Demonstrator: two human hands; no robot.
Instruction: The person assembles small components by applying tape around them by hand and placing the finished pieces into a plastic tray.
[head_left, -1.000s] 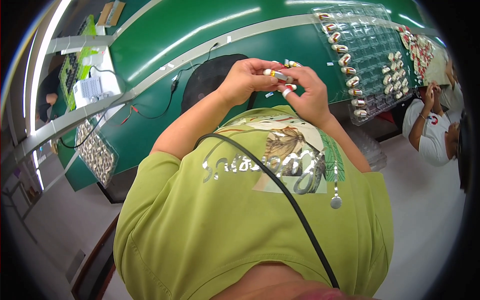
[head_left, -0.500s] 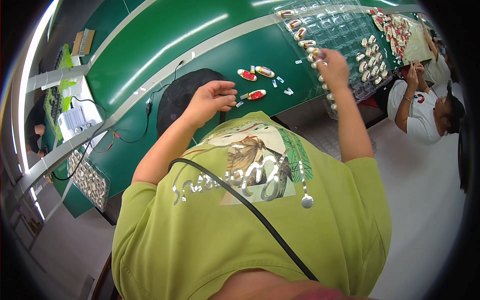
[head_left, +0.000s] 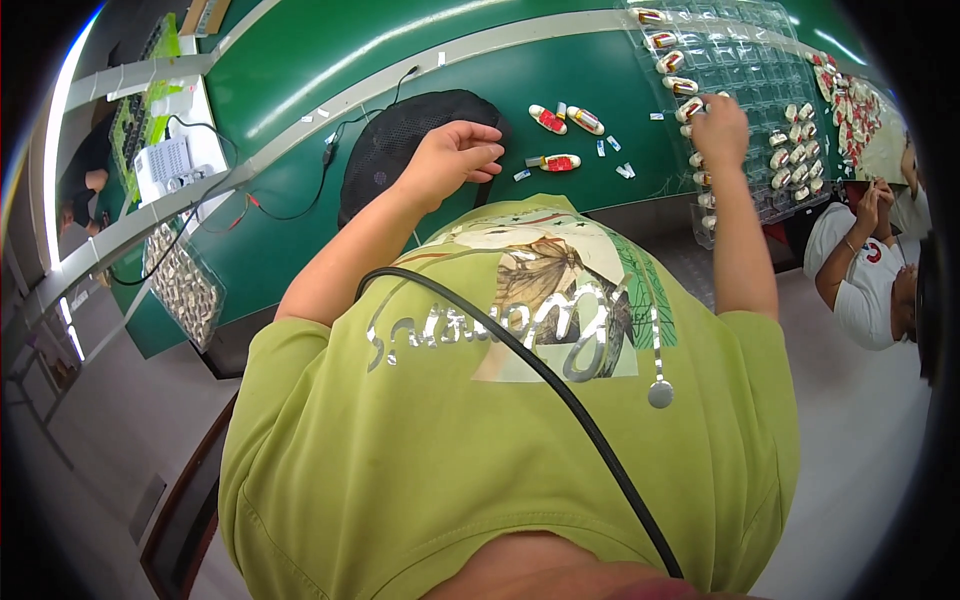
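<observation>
Fingers of right hand [head_left: 720, 125] pinched, seemingly, on small white-and-red oblong part [head_left: 692, 108] at clear plastic compartment tray [head_left: 745, 60] (long axis aslant); left hand [head_left: 455, 160] loosely curled, empty, over green surface [head_left: 300, 60].

Three red-and-white parts [head_left: 560, 140] loose on one green bench [head_left: 300, 60]

Clear plastic blister tray [head_left: 745, 60] lies on green counter [head_left: 300, 60], upper right; second tray [head_left: 185, 285] at left edge.
</observation>
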